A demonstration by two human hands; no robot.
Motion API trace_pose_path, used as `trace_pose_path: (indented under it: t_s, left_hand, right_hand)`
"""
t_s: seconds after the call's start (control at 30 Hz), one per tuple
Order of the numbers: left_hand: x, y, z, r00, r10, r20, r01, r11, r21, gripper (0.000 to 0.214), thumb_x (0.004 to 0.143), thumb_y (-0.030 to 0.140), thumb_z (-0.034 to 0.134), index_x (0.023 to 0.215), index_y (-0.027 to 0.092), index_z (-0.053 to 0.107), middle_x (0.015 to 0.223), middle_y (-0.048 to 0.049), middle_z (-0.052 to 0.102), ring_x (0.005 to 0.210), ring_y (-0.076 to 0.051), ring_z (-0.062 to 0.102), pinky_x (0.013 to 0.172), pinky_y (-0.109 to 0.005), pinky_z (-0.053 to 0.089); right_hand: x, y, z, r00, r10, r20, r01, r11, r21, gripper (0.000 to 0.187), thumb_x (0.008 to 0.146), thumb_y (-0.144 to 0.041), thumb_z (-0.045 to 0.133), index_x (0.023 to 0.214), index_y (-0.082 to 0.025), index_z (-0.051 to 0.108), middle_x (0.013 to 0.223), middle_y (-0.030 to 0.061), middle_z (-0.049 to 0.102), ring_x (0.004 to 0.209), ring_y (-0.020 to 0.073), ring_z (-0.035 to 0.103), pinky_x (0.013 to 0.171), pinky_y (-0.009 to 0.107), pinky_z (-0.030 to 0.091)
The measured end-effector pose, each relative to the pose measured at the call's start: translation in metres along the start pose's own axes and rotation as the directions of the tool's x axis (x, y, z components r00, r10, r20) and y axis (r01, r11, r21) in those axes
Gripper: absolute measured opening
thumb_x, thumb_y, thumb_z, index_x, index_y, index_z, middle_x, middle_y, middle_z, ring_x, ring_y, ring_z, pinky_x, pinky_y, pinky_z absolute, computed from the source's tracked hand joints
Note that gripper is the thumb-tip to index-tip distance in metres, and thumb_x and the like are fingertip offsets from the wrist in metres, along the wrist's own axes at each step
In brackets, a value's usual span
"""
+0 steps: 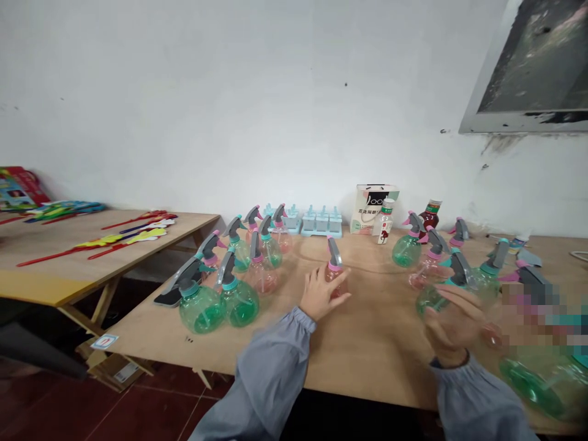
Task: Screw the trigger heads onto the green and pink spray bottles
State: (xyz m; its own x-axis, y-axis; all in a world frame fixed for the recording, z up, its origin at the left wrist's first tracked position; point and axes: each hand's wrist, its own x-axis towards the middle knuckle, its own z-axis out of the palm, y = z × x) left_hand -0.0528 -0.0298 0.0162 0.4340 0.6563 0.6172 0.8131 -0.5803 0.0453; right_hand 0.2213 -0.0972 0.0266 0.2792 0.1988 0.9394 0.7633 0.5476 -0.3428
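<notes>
My left hand (320, 293) is wrapped round the body of a pink spray bottle (335, 272) with a grey trigger head, standing upright on the wooden table (367, 343). My right hand (452, 324) is smeared by motion; it reaches towards a green spray bottle (434, 297) lying just beyond it, and whether it touches the bottle I cannot tell. Both arms wear grey sleeves.
Several green and pink spray bottles (229, 288) stand in a group at the left and more at the right (413, 245). Blue ice-pop moulds (321, 222), a carton (370, 208) and drink bottles line the wall. A second table (68, 269) with coloured toys stands left.
</notes>
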Motion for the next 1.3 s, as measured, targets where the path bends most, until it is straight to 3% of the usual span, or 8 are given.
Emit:
trace_pose_path:
  t_s: [0.1, 0.27, 0.43, 0.57, 0.63, 0.7, 1.0, 1.3]
  left_hand:
    - [-0.004, 0.013, 0.004, 0.996, 0.088, -0.018, -0.088, 0.996, 0.012, 0.070, 0.081, 0.072, 0.058, 0.144, 0.043, 0.048, 0.132, -0.0165, 0.052, 0.110, -0.034, 0.051, 0.084, -0.044, 0.041]
    - [-0.005, 0.018, 0.011, 0.948, 0.310, -0.064, -0.312, 0.950, -0.014, 0.065, 0.079, 0.076, 0.057, 0.131, 0.038, 0.063, 0.141, -0.0180, 0.051, 0.119, -0.035, 0.050, 0.088, -0.044, 0.038]
    - [-0.009, 0.000, -0.007, 0.818, 0.463, -0.340, -0.464, 0.882, 0.085, 0.053, 0.089, 0.060, 0.055, 0.133, 0.031, 0.061, 0.135, -0.0150, 0.060, 0.126, -0.029, 0.054, 0.102, -0.044, 0.033]
    - [-0.032, -0.025, -0.046, 0.574, 0.124, -0.809, -0.067, 0.992, 0.104, 0.046, 0.088, 0.029, 0.059, 0.135, 0.027, 0.056, 0.128, -0.0106, 0.060, 0.119, -0.025, 0.057, 0.101, -0.040, 0.039]
    - [-0.048, -0.040, -0.063, 0.415, -0.100, -0.904, 0.255, 0.967, 0.010, 0.060, 0.087, 0.027, 0.064, 0.143, 0.025, 0.044, 0.138, -0.0141, 0.049, 0.130, -0.030, 0.048, 0.107, -0.048, 0.038]
    - [-0.063, -0.055, -0.071, 0.371, -0.275, -0.887, 0.480, 0.875, -0.070, 0.075, 0.085, 0.031, 0.069, 0.150, 0.023, 0.031, 0.145, -0.0186, 0.041, 0.137, -0.035, 0.041, 0.110, -0.056, 0.035]
    - [-0.088, -0.074, -0.065, 0.502, -0.542, -0.674, 0.689, 0.721, -0.067, 0.072, 0.093, 0.044, 0.057, 0.153, 0.026, 0.023, 0.128, -0.0160, 0.060, 0.108, -0.038, 0.063, 0.093, -0.063, 0.045]
    - [-0.059, -0.010, -0.058, 0.798, -0.391, -0.458, 0.349, 0.920, -0.178, 0.056, 0.089, 0.038, 0.061, 0.138, 0.017, 0.043, 0.109, -0.0132, 0.064, 0.094, -0.028, 0.064, 0.082, -0.044, 0.052]
  right_hand:
    - [-0.001, -0.024, 0.047, 0.921, 0.094, 0.377, -0.155, 0.978, 0.136, 0.059, 0.080, -0.047, 0.071, 0.131, -0.025, 0.051, 0.129, 0.0132, 0.059, 0.120, 0.0304, 0.058, 0.102, 0.054, 0.048]
    - [0.015, -0.028, 0.109, 0.564, 0.106, 0.819, -0.549, 0.789, 0.276, 0.082, 0.073, -0.048, 0.079, 0.144, -0.028, 0.043, 0.151, 0.0120, 0.047, 0.138, 0.0284, 0.046, 0.111, 0.048, 0.042]
    - [0.022, -0.013, 0.112, 0.576, 0.273, 0.770, -0.720, 0.616, 0.320, 0.050, 0.066, -0.042, 0.082, 0.111, -0.025, 0.070, 0.122, 0.0065, 0.070, 0.117, 0.0252, 0.064, 0.100, 0.038, 0.053]
    - [0.018, -0.010, 0.107, 0.458, 0.591, 0.665, -0.888, 0.270, 0.372, 0.035, 0.062, -0.046, 0.076, 0.088, -0.023, 0.071, 0.089, 0.0032, 0.076, 0.083, 0.0213, 0.073, 0.069, 0.029, 0.061]
    - [0.017, -0.011, 0.107, 0.404, 0.655, 0.639, -0.900, 0.157, 0.407, 0.031, 0.060, -0.047, 0.074, 0.079, -0.022, 0.069, 0.075, 0.0015, 0.073, 0.064, 0.0172, 0.069, 0.054, 0.025, 0.057]
    - [0.016, -0.014, 0.108, 0.403, 0.672, 0.621, -0.891, 0.131, 0.435, 0.029, 0.060, -0.048, 0.074, 0.072, -0.022, 0.065, 0.065, -0.0014, 0.069, 0.052, 0.0131, 0.062, 0.048, 0.023, 0.053]
    - [0.025, -0.045, 0.096, 0.426, 0.477, 0.769, -0.900, 0.142, 0.411, 0.028, 0.067, -0.049, 0.070, 0.072, -0.023, 0.062, 0.070, 0.0030, 0.071, 0.067, 0.0196, 0.068, 0.049, 0.025, 0.051]
    - [0.015, -0.048, 0.099, 0.405, 0.493, 0.770, -0.911, 0.150, 0.384, 0.031, 0.068, -0.053, 0.068, 0.075, -0.024, 0.063, 0.073, 0.0037, 0.072, 0.075, 0.0233, 0.069, 0.053, 0.029, 0.054]
